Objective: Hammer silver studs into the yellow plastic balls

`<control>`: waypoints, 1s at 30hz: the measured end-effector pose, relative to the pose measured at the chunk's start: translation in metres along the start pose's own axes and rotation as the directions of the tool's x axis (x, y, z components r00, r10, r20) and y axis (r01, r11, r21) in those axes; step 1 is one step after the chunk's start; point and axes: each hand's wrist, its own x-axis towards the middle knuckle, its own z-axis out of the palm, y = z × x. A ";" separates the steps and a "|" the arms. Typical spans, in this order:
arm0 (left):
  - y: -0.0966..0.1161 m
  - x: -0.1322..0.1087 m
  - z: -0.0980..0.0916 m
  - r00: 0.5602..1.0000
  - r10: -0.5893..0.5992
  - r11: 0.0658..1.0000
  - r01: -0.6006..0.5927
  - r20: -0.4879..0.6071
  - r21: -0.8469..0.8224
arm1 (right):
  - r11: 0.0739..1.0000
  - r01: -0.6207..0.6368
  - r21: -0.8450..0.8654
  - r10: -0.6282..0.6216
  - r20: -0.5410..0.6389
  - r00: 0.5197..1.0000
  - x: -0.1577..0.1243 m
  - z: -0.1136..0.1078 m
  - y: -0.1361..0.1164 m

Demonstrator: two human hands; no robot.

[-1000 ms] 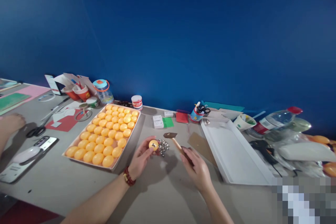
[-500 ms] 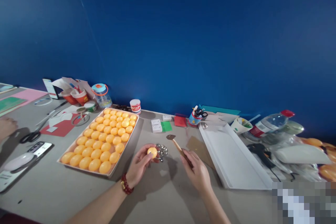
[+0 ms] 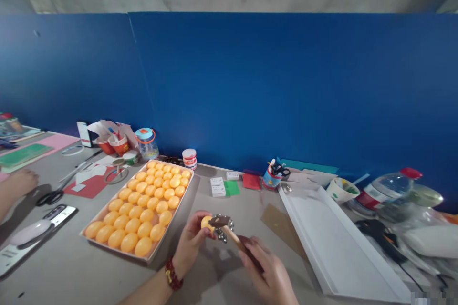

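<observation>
My left hand (image 3: 191,240), with a red beaded bracelet at the wrist, pinches an orange ball (image 3: 206,222) that looks like a table-tennis ball. A cluster of shiny silver beads or small bells (image 3: 222,234) is close beside the ball; how it is held or attached is hidden. My right hand (image 3: 265,267) is closed round the wooden handle of a small hammer-like tool (image 3: 234,238). Its dark brown head overlaps the ball's right side and the silver cluster in the head view; contact cannot be made out.
Left stands a shallow box (image 3: 153,257) of orange balls. A white tray (image 3: 332,238) lies right, near a bottle (image 3: 390,190) and a cup (image 3: 341,190). Small white boxes (image 3: 217,188) and a pen holder (image 3: 272,180) are behind. Another person's hand (image 3: 19,186) rests far left.
The tool's head has moved left and onto the line of the ball and silver cluster, from a spot apart to the right. The camera view has tilted up.
</observation>
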 end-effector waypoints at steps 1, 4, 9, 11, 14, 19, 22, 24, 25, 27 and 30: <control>0.000 0.000 0.000 1.000 0.003 1.000 -0.002 -0.003 0.004 | 1.000 -0.002 0.001 0.002 0.015 1.000 0.001 0.000 -0.001; 0.002 0.000 0.000 1.000 0.007 1.000 -0.007 -0.003 0.015 | 1.000 -0.016 -0.003 0.017 0.027 0.999 0.002 -0.001 -0.004; 0.002 0.001 0.000 1.000 -0.003 1.000 0.003 -0.004 0.023 | 0.999 -0.003 -0.038 0.003 0.003 1.000 0.001 0.002 -0.003; 0.002 0.001 0.000 1.000 -0.006 1.000 0.006 -0.011 0.023 | 0.998 0.009 -0.057 -0.010 -0.014 1.000 0.001 0.002 -0.003; 0.001 0.001 0.000 1.000 -0.007 1.000 0.007 -0.017 0.027 | 0.998 0.018 -0.061 -0.021 -0.042 0.999 0.001 0.003 -0.002; 0.000 0.001 0.000 0.999 -0.023 1.000 0.023 -0.029 0.009 | 0.999 0.003 -0.044 -0.006 -0.049 0.999 0.000 0.004 -0.002; 0.001 0.002 0.001 0.999 -0.035 0.999 0.034 -0.023 -0.026 | 0.999 0.003 -0.050 -0.005 -0.056 0.998 -0.001 0.005 0.001; 0.002 0.001 0.002 0.998 -0.057 0.997 0.056 -0.027 -0.055 | 0.998 0.006 -0.062 -0.009 -0.058 0.998 -0.001 0.006 0.003; 0.002 0.001 0.003 0.997 -0.068 0.995 0.066 -0.034 -0.073 | 0.998 0.007 -0.069 -0.011 -0.066 0.998 -0.002 0.006 0.004; 0.003 0.000 0.004 0.995 -0.087 0.989 0.082 -0.039 -0.119 | 0.997 0.004 -0.082 -0.013 -0.106 0.994 -0.002 0.005 0.007; 0.003 -0.002 0.004 0.995 -0.101 0.976 0.100 0.001 -0.191 | 0.995 -0.035 -0.092 0.019 -0.168 0.986 -0.002 0.005 0.010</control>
